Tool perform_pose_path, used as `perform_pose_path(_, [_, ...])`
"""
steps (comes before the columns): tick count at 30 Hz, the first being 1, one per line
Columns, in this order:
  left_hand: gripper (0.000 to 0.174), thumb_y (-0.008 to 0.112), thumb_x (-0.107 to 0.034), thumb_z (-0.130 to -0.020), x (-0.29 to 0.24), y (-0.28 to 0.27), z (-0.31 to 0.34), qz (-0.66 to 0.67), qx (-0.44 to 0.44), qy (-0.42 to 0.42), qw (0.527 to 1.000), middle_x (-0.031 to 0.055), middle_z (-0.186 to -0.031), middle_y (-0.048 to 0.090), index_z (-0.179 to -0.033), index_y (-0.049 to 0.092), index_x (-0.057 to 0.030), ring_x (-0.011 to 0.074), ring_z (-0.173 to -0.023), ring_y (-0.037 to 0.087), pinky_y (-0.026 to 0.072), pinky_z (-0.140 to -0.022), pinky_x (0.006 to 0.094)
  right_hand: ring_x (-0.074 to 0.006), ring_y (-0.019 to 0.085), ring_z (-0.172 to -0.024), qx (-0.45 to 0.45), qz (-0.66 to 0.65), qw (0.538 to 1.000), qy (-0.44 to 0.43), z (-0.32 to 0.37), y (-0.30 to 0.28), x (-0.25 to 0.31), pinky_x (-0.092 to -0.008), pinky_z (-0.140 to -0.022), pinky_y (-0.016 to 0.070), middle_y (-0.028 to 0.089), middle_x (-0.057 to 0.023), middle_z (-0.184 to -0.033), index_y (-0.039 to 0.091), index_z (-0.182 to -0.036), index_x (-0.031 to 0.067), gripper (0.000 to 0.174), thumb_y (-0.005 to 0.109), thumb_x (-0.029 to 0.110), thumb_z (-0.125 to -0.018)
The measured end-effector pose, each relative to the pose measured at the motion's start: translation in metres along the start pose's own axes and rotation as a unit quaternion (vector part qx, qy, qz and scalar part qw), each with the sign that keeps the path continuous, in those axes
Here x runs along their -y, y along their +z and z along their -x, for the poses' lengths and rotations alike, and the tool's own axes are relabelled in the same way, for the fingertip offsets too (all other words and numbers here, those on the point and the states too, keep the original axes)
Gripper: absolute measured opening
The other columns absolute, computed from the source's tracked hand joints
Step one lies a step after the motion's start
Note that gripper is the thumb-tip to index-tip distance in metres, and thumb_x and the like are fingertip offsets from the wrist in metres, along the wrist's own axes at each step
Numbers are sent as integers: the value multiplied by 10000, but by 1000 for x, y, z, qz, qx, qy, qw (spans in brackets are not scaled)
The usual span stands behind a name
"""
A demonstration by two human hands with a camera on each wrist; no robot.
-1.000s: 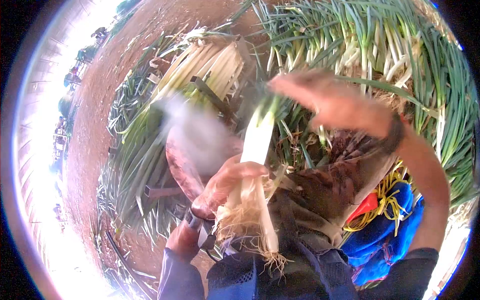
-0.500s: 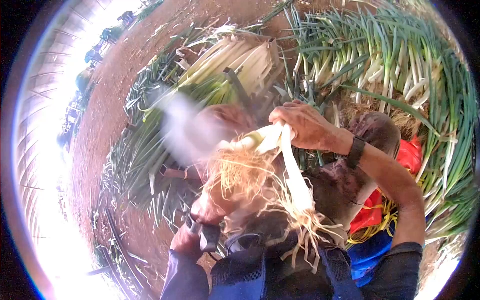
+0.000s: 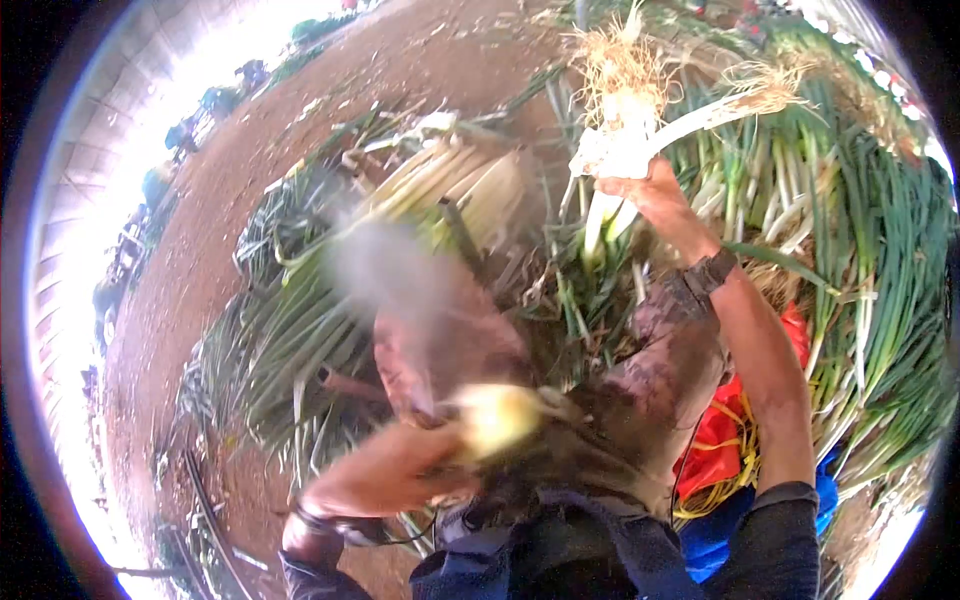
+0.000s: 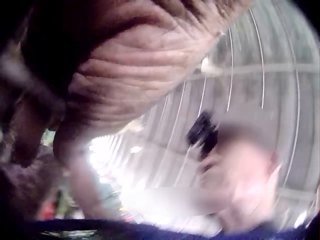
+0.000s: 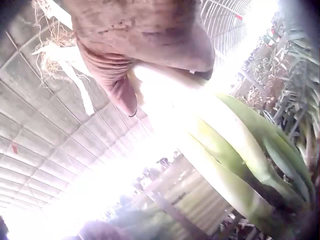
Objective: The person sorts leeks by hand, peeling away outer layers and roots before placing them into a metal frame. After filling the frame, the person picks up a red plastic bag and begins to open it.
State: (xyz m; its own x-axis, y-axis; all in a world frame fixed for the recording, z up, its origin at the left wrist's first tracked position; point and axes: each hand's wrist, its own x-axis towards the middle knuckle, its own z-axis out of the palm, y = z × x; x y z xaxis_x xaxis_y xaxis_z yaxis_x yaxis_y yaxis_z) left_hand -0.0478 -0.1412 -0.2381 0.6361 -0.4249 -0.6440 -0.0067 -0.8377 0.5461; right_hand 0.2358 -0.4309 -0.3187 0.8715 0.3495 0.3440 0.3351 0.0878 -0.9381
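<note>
Held up at the upper middle of the head view, my right hand (image 3: 655, 200) grips several white stalks (image 3: 622, 148), roots upward and leafy parts hanging down. In the right wrist view the thumb and fingers of my right hand (image 5: 145, 37) curl round the pale stalks (image 5: 175, 117), whose green parts spread to the lower right. My left hand (image 3: 400, 465) is blurred at the lower left, beside a blurred yellow-white thing (image 3: 500, 415); whether it holds that is unclear. Wrinkled skin of the left hand (image 4: 135, 70) fills the top of the left wrist view.
A laid pile of long stalks (image 3: 450, 185) lies left of centre, near a metal bar (image 3: 462, 235). Rows of green onions (image 3: 870, 260) line the right side. A red bag (image 3: 708, 445) with yellow cords and blue cloth (image 3: 712, 540) lie beside the right leg.
My right hand has moved up and away from the body with the stalks, their roots now pointing up. My left hand has let go of the root end and sits lower, near the lap.
</note>
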Motion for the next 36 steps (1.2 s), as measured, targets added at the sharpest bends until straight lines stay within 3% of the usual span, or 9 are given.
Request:
perform_pose_path(2, [856, 726, -280, -862, 13, 17, -48, -12, -125, 217, 968, 241, -1454, 427, -1512, 228, -29, 320, -1345, 449, 400, -1083, 415, -222, 687, -946, -12, -10, 999, 39, -6, -3, 32, -355, -863, 580, 700, -163, -1018, 644, -1116, -30, 348, 762, 50, -799])
perform_pose_path(8, [1167, 827, -317, -730, -45, -56, -167, 147, -399, 276, 862, 284, -1566, 135, -1522, 46, 37, 341, -1470, 146, 198, -1190, 506, -211, 660, -963, 64, -124, 990, 11, 6, 19, 99, -368, -890, 543, 684, -129, -1078, 624, -1205, 18, 535, 831, 122, -723])
perform_pose_path(14, [710, 803, -90, -714, -78, -55, -227, 414, -243, 384, 789, 165, -1215, 591, -1316, 444, 21, 235, -1100, 595, 515, -935, 354, -236, 639, -1027, 115, -274, 951, 89, 26, 15, 72, -362, -916, 525, 623, -108, -1125, 485, -1331, -22, 627, 763, 34, -773])
perform_pose_path(18, [471, 635, -58, -686, -78, -37, -243, 406, -350, 337, 774, 64, -920, 578, -1142, 545, 17, 196, -875, 573, 497, -813, 341, -187, 613, -850, -162, -119, 956, -214, 27, 30, 57, -348, -795, 514, 579, -55, -1082, 180, -1531, 122, 967, 775, 53, -772])
perform_pose_path(20, [482, 652, -68, -674, -66, -36, -256, 384, -373, 330, 777, 80, -924, 578, -1135, 540, 16, 201, -887, 570, 493, -814, 329, -201, 642, -872, -228, 298, 921, -108, 35, 17, 83, -354, -757, 520, 604, -84, -1084, 201, -1527, 112, 933, 752, 30, -778])
perform_pose_path(26, [462, 687, -84, -664, -44, -29, -281, 346, -381, 270, 814, 97, -914, 600, -1096, 556, 14, 226, -885, 591, 505, -815, 350, -202, 683, -822, -177, 629, 724, -219, 31, 10, 96, -319, -623, 544, 654, -139, -1151, 365, -1458, 112, 747, 707, 13, -801])
perform_pose_path(28, [465, 691, -86, -662, -38, -28, -276, 363, -356, 317, 800, 104, -918, 613, -1094, 558, 19, 231, -879, 603, 514, -815, 352, -176, 658, -671, -181, 598, 736, -260, 21, -2, 89, -282, -550, 524, 696, -113, -1020, 557, -1315, 100, 514, 685, 17, -824])
perform_pose_path(31, [547, 678, -79, -635, -29, -24, -280, 402, -310, 253, 823, 107, -920, 638, -1154, 566, 52, 214, -852, 628, 550, -782, 343, -99, 634, -571, -202, 183, 945, -181, 12, -21, 112, -238, -470, 489, 691, -43, -758, 699, -957, 44, 120, 604, 13, -891])
perform_pose_path(36, [577, 676, -66, -572, 12, -11, -322, 427, -321, 339, 775, 85, -894, 641, -1118, 583, 93, 187, -803, 630, 559, -704, 322, -133, 647, -652, -287, 119, 897, -315, 9, -96, 154, -246, -538, 493, 689, -103, -808, 703, -1028, 50, 148, 620, 53, -905])
